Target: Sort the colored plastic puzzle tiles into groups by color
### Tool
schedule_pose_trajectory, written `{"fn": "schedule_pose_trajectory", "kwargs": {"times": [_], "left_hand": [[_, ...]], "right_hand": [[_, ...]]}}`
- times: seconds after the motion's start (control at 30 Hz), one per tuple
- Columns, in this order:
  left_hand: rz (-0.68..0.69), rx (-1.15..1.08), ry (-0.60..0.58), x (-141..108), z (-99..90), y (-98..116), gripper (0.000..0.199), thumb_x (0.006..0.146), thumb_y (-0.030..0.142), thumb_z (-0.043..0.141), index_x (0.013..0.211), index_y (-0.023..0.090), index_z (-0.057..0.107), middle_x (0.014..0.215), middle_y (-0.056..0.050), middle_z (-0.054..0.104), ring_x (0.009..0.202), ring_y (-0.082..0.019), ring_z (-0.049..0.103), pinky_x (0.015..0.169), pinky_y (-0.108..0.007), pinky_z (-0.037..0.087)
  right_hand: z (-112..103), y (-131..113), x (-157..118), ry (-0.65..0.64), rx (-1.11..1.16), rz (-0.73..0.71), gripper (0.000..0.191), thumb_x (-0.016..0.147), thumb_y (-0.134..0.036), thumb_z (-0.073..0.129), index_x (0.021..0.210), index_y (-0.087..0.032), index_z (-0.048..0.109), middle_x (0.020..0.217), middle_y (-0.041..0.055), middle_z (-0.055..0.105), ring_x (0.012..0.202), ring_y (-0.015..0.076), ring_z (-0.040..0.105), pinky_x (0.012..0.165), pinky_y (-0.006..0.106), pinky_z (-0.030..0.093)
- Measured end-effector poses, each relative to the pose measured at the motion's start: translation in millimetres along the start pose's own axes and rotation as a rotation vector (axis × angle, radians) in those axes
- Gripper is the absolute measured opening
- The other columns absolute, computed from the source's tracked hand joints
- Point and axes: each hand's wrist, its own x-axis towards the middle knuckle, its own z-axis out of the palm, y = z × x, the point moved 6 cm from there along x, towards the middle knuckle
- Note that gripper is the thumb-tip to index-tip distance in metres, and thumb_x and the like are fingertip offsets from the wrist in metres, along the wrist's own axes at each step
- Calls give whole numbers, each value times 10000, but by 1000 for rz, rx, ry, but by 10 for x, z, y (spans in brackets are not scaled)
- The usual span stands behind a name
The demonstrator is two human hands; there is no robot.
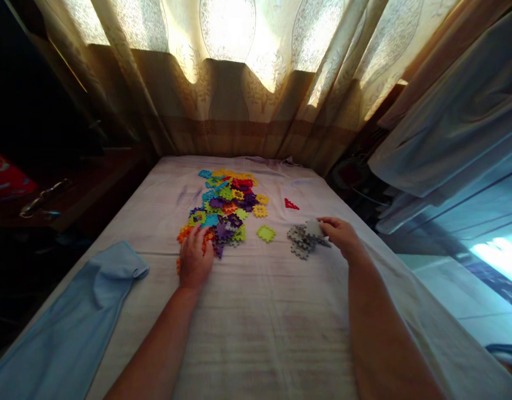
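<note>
Two groups of interlocking pieces in the head view: mixed-colour heap (226,193) left of centre on the cloth-covered surface (256,311), grey cluster (299,241) off to the right. Looks partway: most visible grey is grouped apart, but a few grey bits show in the heap's near edge, and other colours look unseparated. Red triangle (291,204) and lime square (266,233) lie loose between groups. Right hand (341,239): fingers pinching a light grey piece (313,227) at the cluster. Left hand (196,261): fingers slightly spread over orange pieces (183,232); can't tell if gripping. No brand, label or writing readable.
</note>
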Motion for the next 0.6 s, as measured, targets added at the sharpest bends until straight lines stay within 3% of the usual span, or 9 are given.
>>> {"fn": "schedule_pose_trajectory", "kwargs": {"times": [0.23, 0.33, 0.4, 0.53, 0.6], "left_hand": [[-19, 4, 16, 3, -18, 2, 414, 896, 245, 418, 1257, 177, 609, 1409, -149, 524, 1333, -280, 481, 1150, -489, 369], [-28, -22, 24, 3, -18, 0, 409, 893, 239, 424, 1253, 196, 612, 1410, -133, 525, 1334, -269, 483, 1157, -480, 367], [-29, -39, 45, 3, -33, 0, 404, 893, 231, 419, 1244, 194, 616, 1410, -132, 524, 1333, -258, 486, 1163, -466, 362], [-36, -59, 82, 2, -79, 10, 398, 897, 213, 413, 1237, 185, 618, 1410, -131, 528, 1334, -237, 489, 1168, -434, 361], [-47, -68, 81, 4, -95, 13, 397, 893, 202, 420, 1238, 201, 617, 1413, -116, 531, 1335, -229, 489, 1170, -428, 359]], "right_hand": [[-182, -16, 22, 130, -573, -79, 382, 775, -300, 555, 1078, -168, 745, 1007, 114, 738, 891, 255, 677, 780, 355, 499], [-69, -203, -97, 163, -621, -170, 383, 833, -308, 520, 1122, -166, 726, 1095, 128, 716, 916, 242, 678, 810, 350, 497], [182, -421, -242, 127, -576, -319, 361, 852, -290, 505, 1118, -172, 719, 1133, 117, 703, 931, 221, 672, 853, 339, 493], [1003, -921, -686, -143, -491, -667, 337, 875, -249, 515, 1156, -190, 693, 1201, 104, 682, 1124, 223, 609, 1002, 341, 435], [1392, -1115, -895, -262, -490, -756, 349, 889, -262, 528, 1199, -191, 674, 1209, 109, 675, 1136, 230, 596, 1006, 343, 431]]}}
